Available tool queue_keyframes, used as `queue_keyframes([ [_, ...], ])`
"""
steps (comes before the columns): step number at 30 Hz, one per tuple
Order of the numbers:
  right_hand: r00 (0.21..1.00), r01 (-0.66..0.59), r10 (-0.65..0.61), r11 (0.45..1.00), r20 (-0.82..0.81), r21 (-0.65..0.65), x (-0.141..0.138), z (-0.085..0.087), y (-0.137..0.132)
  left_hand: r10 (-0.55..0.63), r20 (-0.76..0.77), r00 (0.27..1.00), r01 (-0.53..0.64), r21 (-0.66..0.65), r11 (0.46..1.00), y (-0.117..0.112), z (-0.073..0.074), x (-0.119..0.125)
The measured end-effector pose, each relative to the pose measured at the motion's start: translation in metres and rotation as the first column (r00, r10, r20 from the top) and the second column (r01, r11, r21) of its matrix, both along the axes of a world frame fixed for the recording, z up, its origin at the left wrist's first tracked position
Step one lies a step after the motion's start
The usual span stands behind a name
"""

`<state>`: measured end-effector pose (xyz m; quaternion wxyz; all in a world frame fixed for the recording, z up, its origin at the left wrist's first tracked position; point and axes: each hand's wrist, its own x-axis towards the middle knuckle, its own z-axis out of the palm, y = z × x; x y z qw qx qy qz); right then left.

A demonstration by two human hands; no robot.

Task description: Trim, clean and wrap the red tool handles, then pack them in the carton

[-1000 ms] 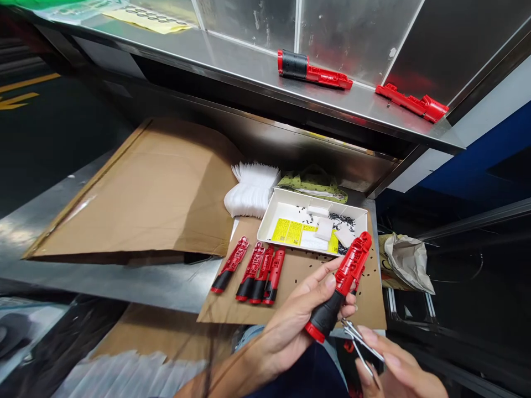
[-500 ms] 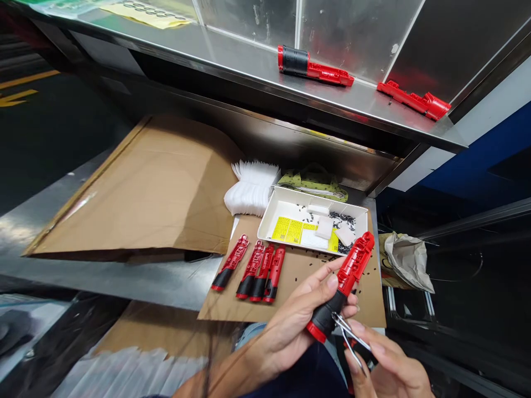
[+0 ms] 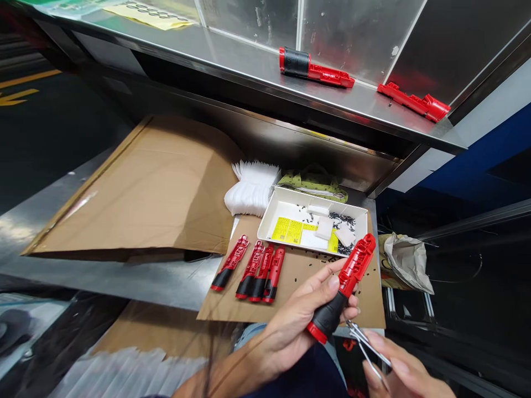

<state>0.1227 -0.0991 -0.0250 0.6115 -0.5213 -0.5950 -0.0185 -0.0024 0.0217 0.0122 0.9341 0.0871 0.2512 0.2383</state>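
Observation:
A red and black plastic tool housing [image 3: 357,264] lies tilted across my left hand [image 3: 301,312], whose fingers and thumb close round its middle. Its open red side with moulded ribs faces up; the black sleeve and red end ring point down toward me. Metal tweezers [image 3: 371,348] are pinched in my right hand [image 3: 409,367], their tips just right of the black sleeve and apart from it. Whether the tips grip a small part is too fine to tell. Several similar red and black housings [image 3: 249,271] lie in a row on the cardboard sheet [image 3: 286,313] to the left.
A white tray [image 3: 265,224] with small black parts and white blocks sits behind my hands. Beside it are a stack of white foam sheets [image 3: 251,190] and a large cardboard box [image 3: 136,188]. Two more red housings [image 3: 332,76] rest on the metal shelf [image 3: 244,61]. A paper bag [image 3: 406,262] stands right.
My right hand has drawn the tweezers away from the housing's black sleeve, to the right and slightly down. My left hand and the housing have hardly moved.

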Motion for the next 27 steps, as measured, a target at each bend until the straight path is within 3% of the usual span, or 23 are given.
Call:
queue_keyframes([
  [5, 1.0, -0.031, 0.031, 0.993, -0.002, -0.116, -0.011, 0.01, 0.006, -0.019, 0.006, 1.0, 0.019, 0.033, 0.999, -0.002, 0.001, -0.002],
  [10, 1.0, -0.004, 0.003, 0.999, -0.008, -0.054, -0.013, 0.017, 0.014, -0.023, -0.002, 1.0, 0.023, 0.04, 0.999, -0.003, 0.003, -0.002],
  [15, 0.998, -0.055, 0.052, 0.995, -0.037, -0.08, -0.015, 0.011, 0.009, -0.023, -0.002, 1.0, 0.023, 0.047, 0.999, -0.003, 0.003, -0.002],
  [20, 0.973, 0.093, -0.103, 0.994, -0.208, -0.054, -0.034, 0.004, 0.008, -0.04, 0.003, 0.999, 0.04, 0.072, 0.997, -0.002, 0.001, -0.003],
  [23, 0.976, 0.096, -0.104, 0.994, -0.194, -0.05, -0.038, 0.004, 0.009, -0.048, -0.009, 0.999, 0.049, 0.074, 0.996, -0.003, -0.001, -0.003],
  [27, 0.993, 0.069, -0.071, 0.997, -0.094, -0.027, -0.021, 0.007, 0.004, -0.066, 0.006, 0.998, 0.066, 0.047, 0.997, -0.003, -0.002, -0.003],
])
